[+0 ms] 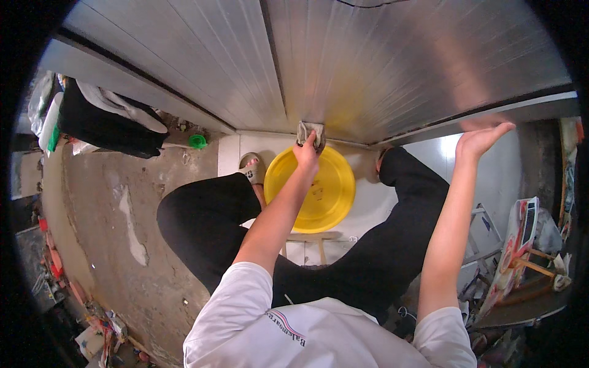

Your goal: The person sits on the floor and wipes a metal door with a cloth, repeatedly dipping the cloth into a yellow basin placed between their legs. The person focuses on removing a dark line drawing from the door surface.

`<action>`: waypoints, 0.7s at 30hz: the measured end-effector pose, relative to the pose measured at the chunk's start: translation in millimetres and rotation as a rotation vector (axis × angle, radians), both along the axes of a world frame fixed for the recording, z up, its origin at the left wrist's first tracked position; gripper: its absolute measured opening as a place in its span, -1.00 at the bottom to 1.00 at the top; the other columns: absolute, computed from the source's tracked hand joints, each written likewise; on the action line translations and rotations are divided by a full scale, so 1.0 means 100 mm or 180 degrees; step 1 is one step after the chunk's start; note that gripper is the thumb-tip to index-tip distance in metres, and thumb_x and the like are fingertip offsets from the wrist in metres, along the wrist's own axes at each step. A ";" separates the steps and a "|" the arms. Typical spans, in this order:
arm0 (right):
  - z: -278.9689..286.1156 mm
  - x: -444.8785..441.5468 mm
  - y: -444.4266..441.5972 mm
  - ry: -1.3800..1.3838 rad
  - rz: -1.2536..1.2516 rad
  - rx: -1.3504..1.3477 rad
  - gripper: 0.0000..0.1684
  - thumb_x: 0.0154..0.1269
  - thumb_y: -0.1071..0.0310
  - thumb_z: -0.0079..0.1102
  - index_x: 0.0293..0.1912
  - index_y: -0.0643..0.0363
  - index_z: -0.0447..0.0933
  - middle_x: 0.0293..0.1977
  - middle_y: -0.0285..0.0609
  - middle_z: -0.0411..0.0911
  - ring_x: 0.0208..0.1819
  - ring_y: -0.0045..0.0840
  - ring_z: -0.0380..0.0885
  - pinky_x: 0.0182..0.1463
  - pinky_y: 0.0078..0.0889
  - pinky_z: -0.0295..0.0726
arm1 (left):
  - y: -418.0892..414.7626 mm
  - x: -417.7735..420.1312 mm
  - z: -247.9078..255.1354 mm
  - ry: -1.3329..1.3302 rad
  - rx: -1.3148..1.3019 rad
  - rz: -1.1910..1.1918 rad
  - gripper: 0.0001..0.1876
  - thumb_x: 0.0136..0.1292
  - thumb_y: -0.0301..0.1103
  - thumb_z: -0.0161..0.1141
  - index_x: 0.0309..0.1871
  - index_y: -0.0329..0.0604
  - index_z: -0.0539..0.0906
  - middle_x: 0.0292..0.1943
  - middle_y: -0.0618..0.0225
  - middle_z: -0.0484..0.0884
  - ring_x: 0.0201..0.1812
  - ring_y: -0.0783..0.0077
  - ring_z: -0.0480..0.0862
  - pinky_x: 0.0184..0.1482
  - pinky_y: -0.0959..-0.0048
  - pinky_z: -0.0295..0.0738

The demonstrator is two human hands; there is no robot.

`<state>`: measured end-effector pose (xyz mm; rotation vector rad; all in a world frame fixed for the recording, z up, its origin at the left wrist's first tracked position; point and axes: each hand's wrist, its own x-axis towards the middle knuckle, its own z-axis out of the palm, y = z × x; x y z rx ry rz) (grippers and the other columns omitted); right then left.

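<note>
My left hand [307,149] grips a folded grey cloth [313,130] and holds it against the foot of a ribbed metal panel [331,73]. Below that arm stands a round yellow plastic basin [329,202], between my feet; dark specks lie on its bottom. Over on the right, my right hand [481,140] is raised with nothing visible in it, its palm by the lower edge of the metal surface. Whether it touches that edge, I cannot tell. A slipper [251,169] on my left foot is beside the basin.
White tiles [230,154] meet rough concrete [170,211] on the left. Dark and white fabric [108,115] hangs over there, near a small green plastic cup [197,141]. A metal stepladder [481,234] and an upended panel [511,253] with clutter stand at right.
</note>
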<state>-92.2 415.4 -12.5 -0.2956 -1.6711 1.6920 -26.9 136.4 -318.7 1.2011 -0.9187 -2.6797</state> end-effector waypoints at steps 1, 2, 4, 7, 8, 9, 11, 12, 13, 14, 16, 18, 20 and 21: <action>0.02 0.01 -0.04 -0.0003 0.0006 -0.0020 0.18 0.38 -0.56 -0.42 0.57 0.14 -0.40 0.60 -0.06 -0.45 0.62 -0.28 -0.41 0.61 -0.09 -0.37 | 0.00 0.00 -0.09 -0.0044 -0.0061 0.0028 -0.65 0.27 -0.38 0.36 0.07 -0.12 0.52 -0.08 0.33 0.66 -0.13 0.32 0.68 -0.22 0.25 0.65; 0.04 0.00 -0.05 0.0018 0.0037 0.0016 0.18 0.38 -0.56 -0.42 0.57 0.14 -0.41 0.59 -0.06 -0.45 0.62 -0.28 -0.41 0.61 -0.09 -0.37 | 0.00 0.00 -0.17 -0.0090 -0.0124 0.0059 -0.67 0.27 -0.39 0.36 0.05 -0.13 0.54 -0.10 0.33 0.67 -0.16 0.32 0.69 -0.24 0.26 0.65; 0.05 -0.01 -0.04 0.0072 0.0058 0.0097 0.17 0.39 -0.55 -0.43 0.57 0.14 -0.43 0.59 -0.06 -0.46 0.62 -0.28 -0.41 0.61 -0.10 -0.37 | 0.01 -0.03 -0.24 -0.0207 -0.0212 0.0010 -0.70 0.25 -0.41 0.37 0.02 -0.13 0.57 -0.11 0.34 0.67 -0.19 0.33 0.70 -0.25 0.27 0.66; 0.03 -0.02 -0.03 0.0077 -0.0021 0.0126 0.16 0.39 -0.54 -0.43 0.57 0.12 -0.45 0.59 -0.07 -0.48 0.62 -0.28 -0.42 0.61 -0.09 -0.38 | -0.01 -0.05 -0.30 -0.0369 -0.0285 -0.0134 -0.70 0.23 -0.43 0.38 0.01 -0.14 0.58 -0.11 0.33 0.67 -0.20 0.33 0.70 -0.25 0.29 0.67; 0.01 -0.03 -0.02 0.0075 -0.0034 0.0150 0.16 0.40 -0.54 -0.44 0.57 0.12 -0.45 0.59 -0.08 -0.48 0.62 -0.28 -0.41 0.61 -0.09 -0.38 | -0.02 -0.05 -0.31 -0.0379 -0.0297 -0.0169 -0.69 0.22 -0.43 0.38 0.01 -0.16 0.58 -0.12 0.33 0.67 -0.19 0.33 0.69 -0.24 0.30 0.67; 0.01 -0.04 0.00 0.0082 -0.0057 0.0168 0.16 0.40 -0.54 -0.44 0.57 0.12 -0.44 0.59 -0.08 -0.48 0.61 -0.28 -0.41 0.61 -0.10 -0.37 | -0.04 -0.06 -0.29 -0.0380 -0.0314 -0.0212 -0.68 0.21 -0.44 0.39 0.02 -0.17 0.58 -0.12 0.32 0.67 -0.18 0.33 0.69 -0.23 0.30 0.67; 0.00 -0.04 0.03 0.0085 -0.0015 0.0126 0.15 0.40 -0.53 -0.44 0.57 0.12 -0.45 0.59 -0.09 -0.48 0.61 -0.29 -0.42 0.61 -0.11 -0.37 | -0.06 -0.05 -0.25 -0.0324 -0.0347 -0.0245 -0.70 0.22 -0.45 0.37 0.01 -0.14 0.59 -0.11 0.33 0.67 -0.19 0.31 0.70 -0.24 0.28 0.67; 0.00 -0.03 0.01 0.0088 0.0046 0.0062 0.15 0.41 -0.53 -0.44 0.57 0.12 -0.45 0.60 -0.09 -0.48 0.61 -0.30 -0.42 0.61 -0.13 -0.38 | -0.07 -0.06 -0.20 -0.0289 -0.0367 -0.0261 -0.71 0.22 -0.46 0.36 0.00 -0.13 0.60 -0.10 0.33 0.68 -0.19 0.30 0.70 -0.25 0.28 0.67; 0.01 -0.02 -0.01 0.0091 0.0109 -0.0002 0.15 0.41 -0.53 -0.44 0.57 0.13 -0.45 0.60 -0.09 -0.48 0.62 -0.31 -0.42 0.61 -0.14 -0.38 | -0.08 -0.05 -0.16 -0.0239 -0.0344 -0.0284 -0.71 0.22 -0.45 0.36 0.00 -0.13 0.60 -0.10 0.33 0.67 -0.17 0.30 0.70 -0.23 0.27 0.67; 0.02 -0.01 -0.03 0.0059 0.0077 -0.0035 0.15 0.41 -0.53 -0.44 0.57 0.13 -0.45 0.60 -0.10 -0.48 0.62 -0.31 -0.42 0.61 -0.15 -0.38 | -0.09 -0.04 -0.11 -0.0189 -0.0321 -0.0306 -0.71 0.23 -0.45 0.35 0.01 -0.14 0.59 -0.10 0.33 0.67 -0.15 0.30 0.69 -0.20 0.27 0.67; 0.07 0.00 -0.11 0.0002 0.0032 -0.0128 0.15 0.40 -0.54 -0.44 0.57 0.13 -0.44 0.60 -0.10 -0.48 0.62 -0.31 -0.42 0.61 -0.17 -0.37 | -0.11 0.00 -0.05 -0.0058 -0.0267 -0.0278 -0.70 0.24 -0.44 0.35 0.03 -0.14 0.58 -0.10 0.33 0.67 -0.11 0.30 0.69 -0.16 0.26 0.67; 0.04 -0.03 -0.06 0.0030 0.0029 -0.0111 0.14 0.39 -0.55 -0.45 0.58 0.10 -0.37 0.60 -0.11 -0.37 0.61 -0.30 -0.34 0.60 -0.12 -0.29 | -0.11 0.03 0.01 0.0106 -0.0189 -0.0194 -0.68 0.26 -0.42 0.34 0.05 -0.14 0.57 -0.10 0.34 0.66 -0.08 0.31 0.68 -0.11 0.25 0.67; 0.00 -0.05 0.00 0.0039 -0.0055 -0.0102 0.13 0.39 -0.55 -0.45 0.58 0.09 -0.32 0.59 -0.12 -0.31 0.61 -0.30 -0.29 0.60 -0.11 -0.25 | -0.05 0.03 0.25 0.0171 -0.0152 -0.0191 -0.69 0.27 -0.44 0.32 0.06 -0.15 0.57 -0.11 0.36 0.66 -0.13 0.39 0.68 -0.15 0.34 0.67; 0.00 -0.05 -0.01 0.0033 -0.0087 -0.0127 0.13 0.39 -0.55 -0.45 0.58 0.09 -0.31 0.59 -0.12 -0.30 0.61 -0.30 -0.27 0.60 -0.13 -0.24 | -0.05 0.04 0.31 0.0201 -0.0147 -0.0170 -0.70 0.28 -0.44 0.31 0.07 -0.15 0.57 -0.11 0.37 0.66 -0.15 0.43 0.68 -0.16 0.38 0.67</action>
